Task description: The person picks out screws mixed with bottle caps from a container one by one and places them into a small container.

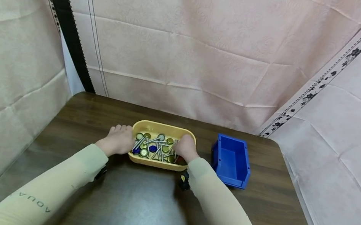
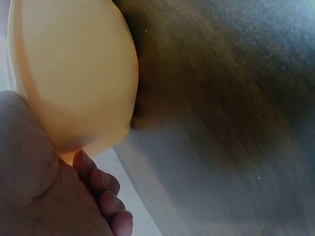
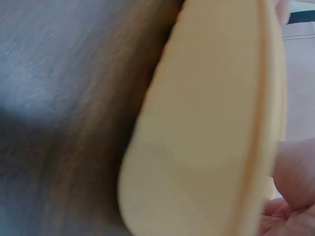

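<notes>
Brown table (image 1: 140, 199); only head view shows screws (image 1: 139, 143), probably.

Caps (image 1: 152, 148) lie in a tray (image 1: 159, 164) left of a bin (image 1: 232, 159).

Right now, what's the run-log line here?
left hand: grips yellow oblong plastic tray; right hand: inside tray, fingertips hidden; contents: slim silver metal pieces, round gold caps; blue rectangular plastic bin: right of tray

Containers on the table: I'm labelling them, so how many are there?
2: the yellow tray, with the left hand at its left end, and the blue bin to its right.
</notes>
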`<act>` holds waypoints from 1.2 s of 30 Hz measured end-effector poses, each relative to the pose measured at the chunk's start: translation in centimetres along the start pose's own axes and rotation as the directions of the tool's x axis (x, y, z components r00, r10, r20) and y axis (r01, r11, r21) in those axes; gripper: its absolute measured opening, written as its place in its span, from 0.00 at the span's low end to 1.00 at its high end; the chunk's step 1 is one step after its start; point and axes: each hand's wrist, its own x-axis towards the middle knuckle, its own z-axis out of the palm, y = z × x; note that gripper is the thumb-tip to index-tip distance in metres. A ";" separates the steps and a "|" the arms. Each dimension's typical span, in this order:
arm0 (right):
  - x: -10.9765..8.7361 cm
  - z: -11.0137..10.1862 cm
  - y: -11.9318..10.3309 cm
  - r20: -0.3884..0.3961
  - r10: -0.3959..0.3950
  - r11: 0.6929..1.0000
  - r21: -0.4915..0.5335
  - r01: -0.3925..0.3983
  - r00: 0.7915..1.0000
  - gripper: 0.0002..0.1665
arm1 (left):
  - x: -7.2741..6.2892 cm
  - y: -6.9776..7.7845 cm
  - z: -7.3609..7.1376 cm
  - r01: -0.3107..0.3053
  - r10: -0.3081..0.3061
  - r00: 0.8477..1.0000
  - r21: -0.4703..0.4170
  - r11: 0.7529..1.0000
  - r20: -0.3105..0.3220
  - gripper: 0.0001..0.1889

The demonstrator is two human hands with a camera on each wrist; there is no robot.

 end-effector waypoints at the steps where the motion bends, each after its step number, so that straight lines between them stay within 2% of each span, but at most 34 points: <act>1: 0.0 -0.2 -0.1 0.008 -0.008 1.000 0.010 0.008 1.000 0.27 | 0.0 0.0 0.0 0.002 -0.002 1.000 0.002 1.000 0.000 0.17; 3: -0.1 -0.6 -0.2 0.023 -0.012 0.998 0.055 0.010 1.000 0.28 | 0.0 0.1 0.0 0.004 -0.004 1.000 0.000 1.000 0.003 0.17; 6: -0.2 -1.0 -0.4 0.056 0.022 0.984 0.174 -0.032 0.998 0.29 | -0.1 0.2 -0.1 0.004 -0.004 1.000 -0.002 1.000 0.009 0.17; 10: -0.5 -1.3 -0.4 0.083 0.057 0.937 0.340 -0.082 0.995 0.27 | 0.0 0.2 -0.1 -0.001 0.001 1.000 -0.006 1.000 0.013 0.17; 14: -0.9 -1.5 -0.2 0.073 0.019 0.902 0.430 -0.049 0.997 0.19 | 0.0 0.3 -0.1 0.007 -0.007 1.000 -0.007 1.000 0.014 0.17; 18: -1.0 -1.8 0.0 0.046 0.002 0.897 0.442 -0.022 0.999 0.08 | 0.1 0.3 0.0 0.007 -0.007 1.000 -0.011 1.000 0.011 0.17; 20: -1.0 -2.1 0.2 0.041 0.000 0.901 0.433 -0.018 0.999 0.05 | 0.2 0.3 0.0 0.004 -0.004 1.000 -0.013 1.000 0.010 0.17; 26: -0.9 -2.7 1.2 0.054 0.001 0.887 0.460 -0.025 0.999 0.07 | 0.2 0.2 0.2 0.009 -0.009 1.000 -0.010 1.000 0.011 0.16; 36: -0.3 -4.0 3.3 0.062 -0.013 0.831 0.556 -0.023 0.998 0.11 | -0.5 -0.2 0.6 -0.009 0.009 1.000 -0.024 1.000 0.012 0.19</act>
